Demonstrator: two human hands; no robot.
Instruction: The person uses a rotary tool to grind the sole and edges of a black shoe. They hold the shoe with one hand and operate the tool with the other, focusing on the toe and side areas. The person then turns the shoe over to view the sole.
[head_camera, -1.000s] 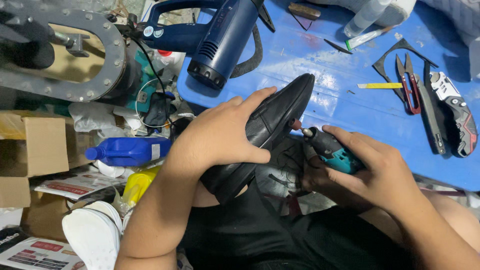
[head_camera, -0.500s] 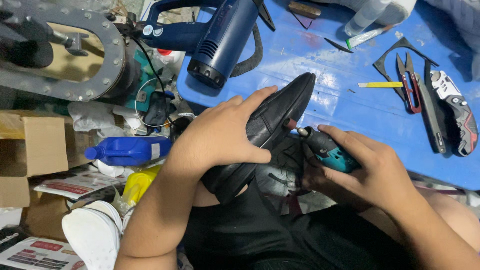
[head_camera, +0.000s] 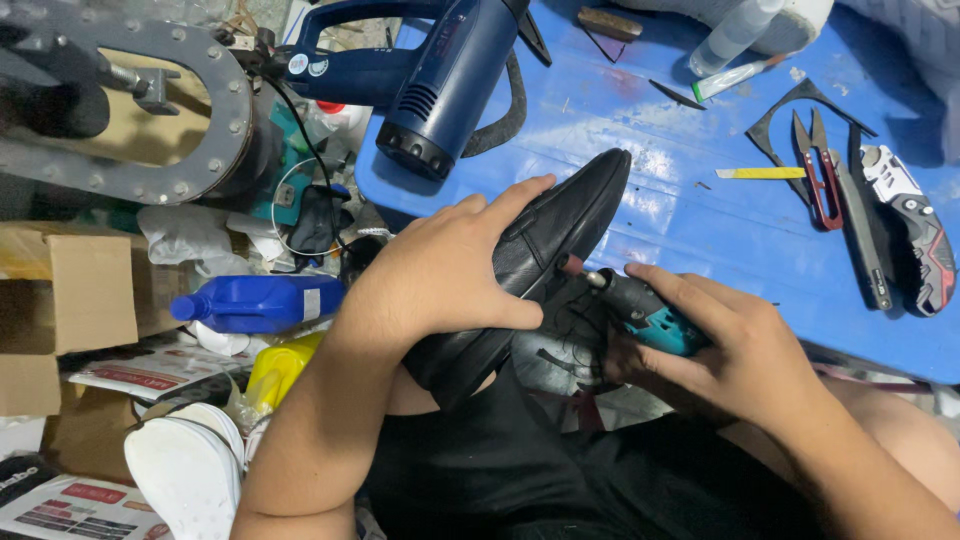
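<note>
At the centre of the frame the left hand clamps a black leather shoe, palm over its upper, thumb along the lower side, fingers spread toward the toe. The shoe lies tilted, its toe pointing to the upper right and resting at the edge of the blue table, its heel down toward the lap. Just right of it, the right hand is closed round a small teal and black rotary tool, forefinger stretched along the body; the tool's small reddish tip sits against the side of the shoe, near the sole edge.

In the upper middle of the frame a dark blue heat gun lies on the table, nozzle toward the shoe. At the right edge of the frame lie red thread snips and, beside them, a folding utility knife, with a yellow strip just left of the snips. At the left of the frame, below table level, a blue plastic bottle lies on its side, a cardboard box to its left, and a white shoe sole in the lower left corner
</note>
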